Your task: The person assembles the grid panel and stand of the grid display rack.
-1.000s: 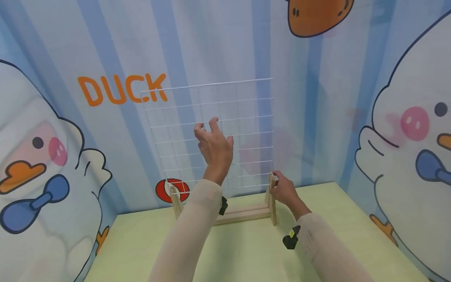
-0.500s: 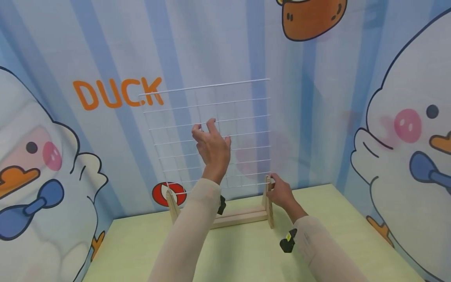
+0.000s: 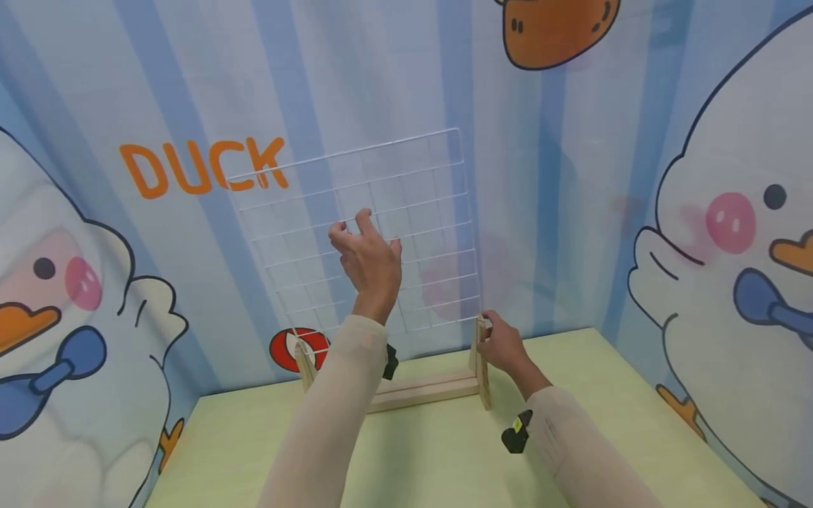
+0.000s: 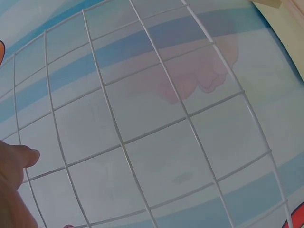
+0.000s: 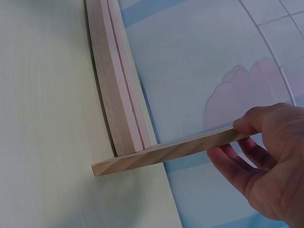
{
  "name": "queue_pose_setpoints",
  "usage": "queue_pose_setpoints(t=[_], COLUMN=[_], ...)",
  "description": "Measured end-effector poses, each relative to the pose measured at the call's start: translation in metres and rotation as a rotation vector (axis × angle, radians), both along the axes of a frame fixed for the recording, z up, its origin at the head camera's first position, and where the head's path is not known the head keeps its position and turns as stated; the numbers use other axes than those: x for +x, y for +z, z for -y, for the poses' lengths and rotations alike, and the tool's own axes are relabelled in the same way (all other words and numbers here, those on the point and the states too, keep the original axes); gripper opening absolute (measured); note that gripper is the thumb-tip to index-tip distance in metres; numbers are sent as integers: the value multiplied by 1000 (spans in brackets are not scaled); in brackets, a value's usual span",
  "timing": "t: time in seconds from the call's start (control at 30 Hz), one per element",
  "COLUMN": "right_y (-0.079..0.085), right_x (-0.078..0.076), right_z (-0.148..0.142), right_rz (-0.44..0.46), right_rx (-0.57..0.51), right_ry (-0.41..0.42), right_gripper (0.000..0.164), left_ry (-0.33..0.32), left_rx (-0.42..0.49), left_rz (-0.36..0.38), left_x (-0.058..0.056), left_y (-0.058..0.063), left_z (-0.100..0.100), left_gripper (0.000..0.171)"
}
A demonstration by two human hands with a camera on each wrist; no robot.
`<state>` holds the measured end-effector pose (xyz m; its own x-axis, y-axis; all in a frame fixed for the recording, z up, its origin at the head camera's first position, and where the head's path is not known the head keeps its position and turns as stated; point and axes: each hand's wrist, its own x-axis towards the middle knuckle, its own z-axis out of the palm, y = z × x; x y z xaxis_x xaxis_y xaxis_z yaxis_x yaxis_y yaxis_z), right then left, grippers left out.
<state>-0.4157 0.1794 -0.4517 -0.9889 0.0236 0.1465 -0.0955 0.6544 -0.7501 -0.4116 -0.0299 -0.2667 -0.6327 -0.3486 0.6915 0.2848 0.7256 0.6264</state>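
Note:
In the head view, my left hand (image 3: 375,264) holds a white wire grid panel (image 3: 381,145) near its middle, fingers hooked at the wires. The panel leans slightly, its right side higher than its left. Below it stands a wooden stand (image 3: 432,396) with two uprights and a crossbar. The panel's lower left corner meets the left upright (image 3: 305,363); its lower right corner is close to the right upright's top, contact unclear. My right hand (image 3: 508,346) pinches that right upright (image 5: 137,159) near its top. The left wrist view shows the grid's wires (image 4: 122,143) and my left thumb.
The stand rests on a pale yellow tabletop (image 3: 406,458). Just behind is a light blue striped backdrop (image 3: 540,212) with printed ducks and lettering, which also covers both sides. A black wrist camera (image 3: 516,434) hangs by the right sleeve.
The wire grid panel has tilted, its right edge now leaning left from the right upright. My left hand has shifted slightly left with it. My right hand keeps its grip on the upright.

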Motion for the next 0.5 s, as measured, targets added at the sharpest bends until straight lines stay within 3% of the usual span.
queue_pose_setpoints(t=[0.5], right_y=[-2], right_x=[-3], right_z=[0], right_rz=[13], right_rx=[-1], right_ry=[-12], right_gripper=[66], left_ry=[27], left_rx=[-37], left_rz=[-7], left_x=[-8], left_y=[-8], left_z=[-3], left_gripper=[56])
